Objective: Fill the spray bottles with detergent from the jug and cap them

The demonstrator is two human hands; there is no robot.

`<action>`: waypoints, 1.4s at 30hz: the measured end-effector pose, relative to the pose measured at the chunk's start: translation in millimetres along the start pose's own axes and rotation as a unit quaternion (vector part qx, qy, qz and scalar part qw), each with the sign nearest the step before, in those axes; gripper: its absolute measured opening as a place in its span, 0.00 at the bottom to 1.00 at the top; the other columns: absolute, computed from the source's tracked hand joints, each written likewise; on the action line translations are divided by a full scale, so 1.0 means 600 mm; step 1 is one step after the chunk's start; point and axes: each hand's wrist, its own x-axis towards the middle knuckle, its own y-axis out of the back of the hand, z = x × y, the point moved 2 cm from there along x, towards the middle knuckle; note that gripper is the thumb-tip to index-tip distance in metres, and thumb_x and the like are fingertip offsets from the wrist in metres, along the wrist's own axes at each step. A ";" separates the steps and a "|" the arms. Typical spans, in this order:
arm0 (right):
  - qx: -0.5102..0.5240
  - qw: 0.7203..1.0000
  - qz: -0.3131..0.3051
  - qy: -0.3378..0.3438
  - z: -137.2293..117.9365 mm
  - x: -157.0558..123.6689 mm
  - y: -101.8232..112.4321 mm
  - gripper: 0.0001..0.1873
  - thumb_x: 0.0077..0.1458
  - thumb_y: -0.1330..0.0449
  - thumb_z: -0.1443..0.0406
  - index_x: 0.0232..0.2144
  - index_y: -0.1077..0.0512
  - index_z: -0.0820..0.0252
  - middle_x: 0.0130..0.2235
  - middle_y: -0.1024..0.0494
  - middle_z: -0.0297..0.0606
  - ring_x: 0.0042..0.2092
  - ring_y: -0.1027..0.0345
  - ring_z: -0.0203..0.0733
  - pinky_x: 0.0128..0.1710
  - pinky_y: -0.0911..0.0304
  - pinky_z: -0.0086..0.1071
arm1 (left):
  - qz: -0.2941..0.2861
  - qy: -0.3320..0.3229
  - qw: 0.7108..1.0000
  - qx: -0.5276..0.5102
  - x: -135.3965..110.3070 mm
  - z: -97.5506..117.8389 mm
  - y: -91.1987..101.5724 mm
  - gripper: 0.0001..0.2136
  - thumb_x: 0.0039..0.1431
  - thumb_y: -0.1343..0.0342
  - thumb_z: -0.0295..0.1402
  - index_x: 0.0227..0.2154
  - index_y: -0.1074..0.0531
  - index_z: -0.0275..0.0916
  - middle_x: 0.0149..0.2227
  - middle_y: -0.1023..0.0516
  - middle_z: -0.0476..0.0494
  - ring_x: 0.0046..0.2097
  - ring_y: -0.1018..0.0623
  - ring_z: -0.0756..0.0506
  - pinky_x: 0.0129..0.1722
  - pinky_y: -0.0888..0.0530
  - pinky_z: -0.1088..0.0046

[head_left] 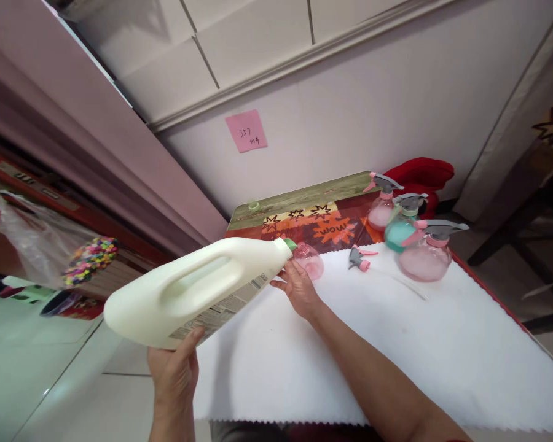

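Observation:
My left hand grips the bottom of a large cream plastic jug, tipped sideways so its green spout meets the mouth of a small clear pink bottle. My right hand is closed round the near side of that pink bottle, which stands on the white cloth. A loose grey and pink spray head lies on the cloth just right of the bottle.
Three spray bottles stand at the far right: a pink one, a teal one and a bigger pink one. A green cap lies on the patterned table top. A pink note hangs on the wall.

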 end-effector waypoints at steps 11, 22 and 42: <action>0.023 1.000 -0.002 -0.013 -0.001 0.002 -0.004 0.23 0.53 0.32 0.45 0.44 0.24 0.51 0.48 0.22 0.37 0.46 0.27 0.42 0.43 0.26 0.37 | -0.009 -0.006 1.000 0.007 0.002 0.020 -0.007 0.26 0.31 0.23 0.32 0.39 0.23 0.40 0.45 0.17 0.43 0.55 0.21 0.34 0.59 0.26 0.47; 0.049 0.999 0.000 -0.016 -0.001 0.004 -0.003 0.22 0.53 0.30 0.47 0.44 0.22 0.50 0.47 0.22 0.35 0.46 0.27 0.41 0.42 0.27 0.35 | -0.003 -0.042 0.999 0.028 0.012 0.021 -0.006 0.27 0.32 0.23 0.33 0.40 0.21 0.37 0.43 0.17 0.41 0.51 0.19 0.35 0.59 0.26 0.49; 0.068 0.998 -0.003 -0.016 -0.003 0.003 -0.006 0.23 0.52 0.29 0.47 0.46 0.22 0.49 0.48 0.21 0.34 0.45 0.27 0.40 0.42 0.27 0.36 | -0.019 -0.056 0.998 0.013 0.010 0.048 -0.021 0.29 0.30 0.23 0.31 0.42 0.20 0.36 0.43 0.16 0.40 0.43 0.17 0.38 0.46 0.18 0.60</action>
